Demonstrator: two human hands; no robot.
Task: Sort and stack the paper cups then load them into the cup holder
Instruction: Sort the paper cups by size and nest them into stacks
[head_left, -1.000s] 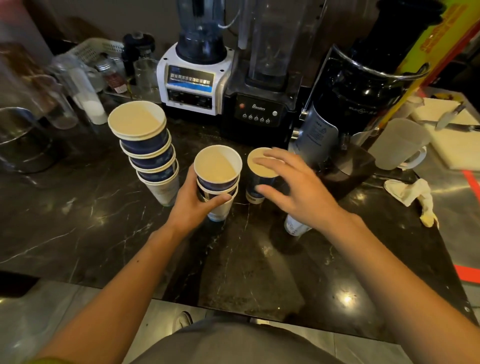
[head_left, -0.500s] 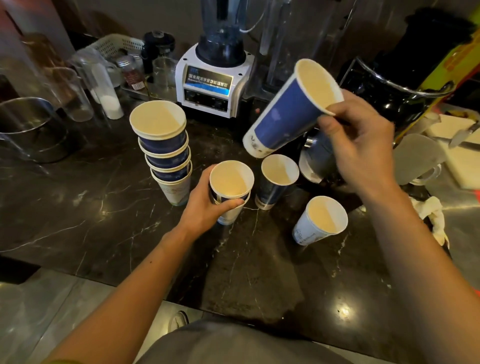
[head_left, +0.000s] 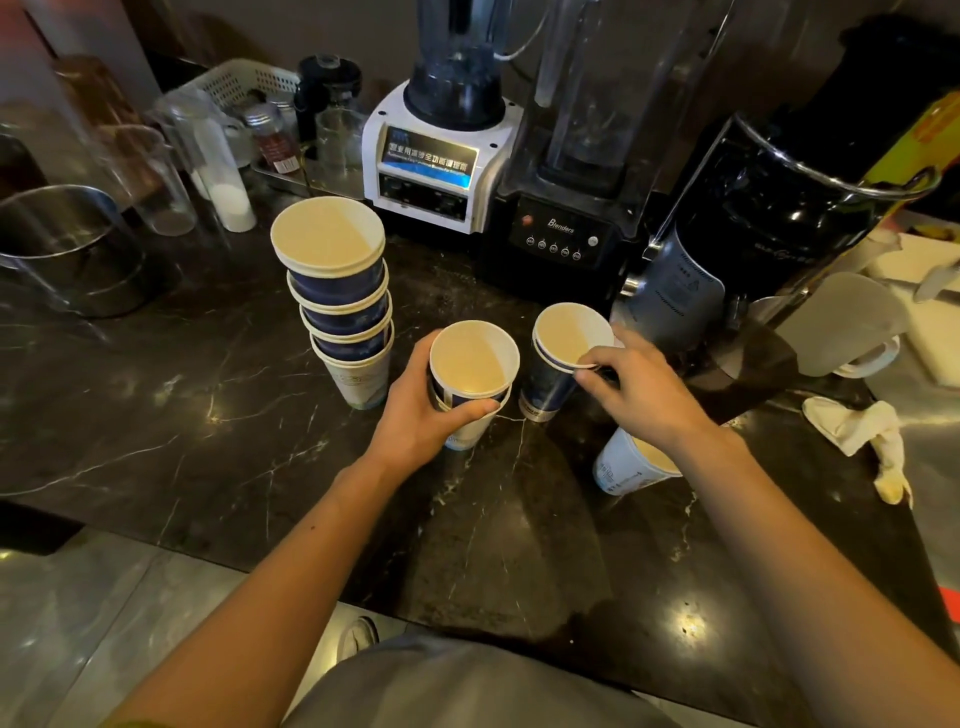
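A tall stack of several blue-and-white paper cups (head_left: 337, 301) stands upright on the dark marble counter (head_left: 208, 447). To its right, my left hand (head_left: 421, 410) is wrapped around a short stack of cups (head_left: 472, 374). Further right stands a pair of nested blue cups (head_left: 563, 353); my right hand (head_left: 644, 395) pinches the near rim of the upper one. A single white cup (head_left: 623, 470) lies tilted on the counter, partly hidden under my right wrist. No cup holder is in view.
Behind the cups stand a white blender (head_left: 441, 150), a black blender (head_left: 571, 208) and a black juicer (head_left: 769, 228). A steel pot (head_left: 62, 249), glasses and a basket crowd the back left. A frosted jug (head_left: 847, 327) and crumpled cloth (head_left: 857, 431) lie right.
My right hand has brought the lifted blue cup down and set it into the blue cup standing on the counter. My left hand has kept hold of its short stack.
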